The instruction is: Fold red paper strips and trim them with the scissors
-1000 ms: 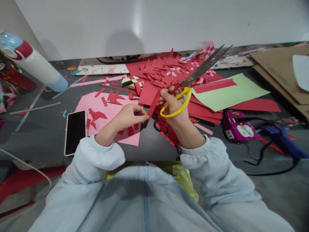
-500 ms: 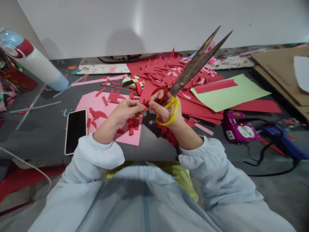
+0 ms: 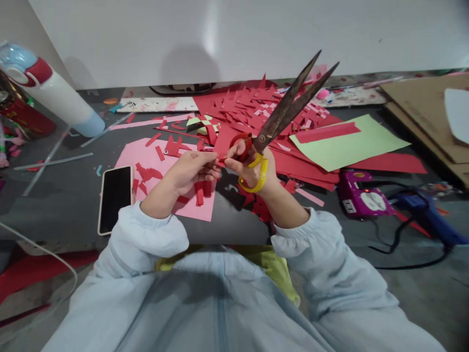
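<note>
Between my two hands is a small red paper piece (image 3: 222, 159), pinched at its left by the fingertips of my left hand (image 3: 190, 171). The thumb and fingers of my right hand (image 3: 252, 166) grip its other side. Scissors (image 3: 271, 124) with one yellow and one red handle loop hang on my right hand, their blades parted and pointing up and away to the right. Under my left hand lies a pink sheet (image 3: 132, 152) with red cut pieces (image 3: 148, 172) on it. Behind my hands spreads a heap of red cut paper (image 3: 242, 105).
A phone (image 3: 116, 200) lies left of the pink sheet, and a white bottle (image 3: 69, 100) stands behind it. To the right are a green sheet (image 3: 330, 151), a purple device (image 3: 366, 195), a blue glue gun (image 3: 425, 215) with black cables, and cardboard (image 3: 425, 112).
The scissors' blades have swung slightly down and left with my right hand. The fingers of both hands have shifted a little around the small red piece.
</note>
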A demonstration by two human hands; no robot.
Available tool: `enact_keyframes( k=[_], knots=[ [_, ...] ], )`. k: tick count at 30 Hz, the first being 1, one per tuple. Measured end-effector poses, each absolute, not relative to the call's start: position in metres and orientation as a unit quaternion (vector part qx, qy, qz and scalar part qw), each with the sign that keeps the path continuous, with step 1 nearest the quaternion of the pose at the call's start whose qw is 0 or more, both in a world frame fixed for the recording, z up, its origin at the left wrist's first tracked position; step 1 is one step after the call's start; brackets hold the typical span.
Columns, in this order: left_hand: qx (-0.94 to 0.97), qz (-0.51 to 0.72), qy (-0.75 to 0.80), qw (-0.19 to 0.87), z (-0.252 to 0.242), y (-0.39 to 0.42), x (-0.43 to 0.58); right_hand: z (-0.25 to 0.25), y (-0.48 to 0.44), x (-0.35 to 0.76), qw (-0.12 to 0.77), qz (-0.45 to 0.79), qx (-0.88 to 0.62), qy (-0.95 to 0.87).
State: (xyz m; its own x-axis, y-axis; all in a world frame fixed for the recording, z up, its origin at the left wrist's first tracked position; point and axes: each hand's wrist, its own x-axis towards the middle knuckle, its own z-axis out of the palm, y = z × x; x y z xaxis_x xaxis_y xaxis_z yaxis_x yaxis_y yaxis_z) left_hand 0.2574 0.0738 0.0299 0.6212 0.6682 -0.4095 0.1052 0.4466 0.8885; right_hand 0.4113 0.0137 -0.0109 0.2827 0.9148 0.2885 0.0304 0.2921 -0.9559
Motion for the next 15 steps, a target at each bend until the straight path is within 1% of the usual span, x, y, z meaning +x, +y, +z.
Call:
enact_keyframes(
  k=[8, 15],
  knots=[
    [0.546, 0.167, 0.371, 0.733, 0.031, 0.077, 0.253, -0.010, 0.013, 0.413, 0.632, 0.366, -0.473, -0.493],
    [0.649, 0.268, 0.382, 0.601, 0.022, 0.075, 0.252, -0.017, 0.019, 0.422, 0.680, 0.356, -0.455, -0.451]
  ],
)
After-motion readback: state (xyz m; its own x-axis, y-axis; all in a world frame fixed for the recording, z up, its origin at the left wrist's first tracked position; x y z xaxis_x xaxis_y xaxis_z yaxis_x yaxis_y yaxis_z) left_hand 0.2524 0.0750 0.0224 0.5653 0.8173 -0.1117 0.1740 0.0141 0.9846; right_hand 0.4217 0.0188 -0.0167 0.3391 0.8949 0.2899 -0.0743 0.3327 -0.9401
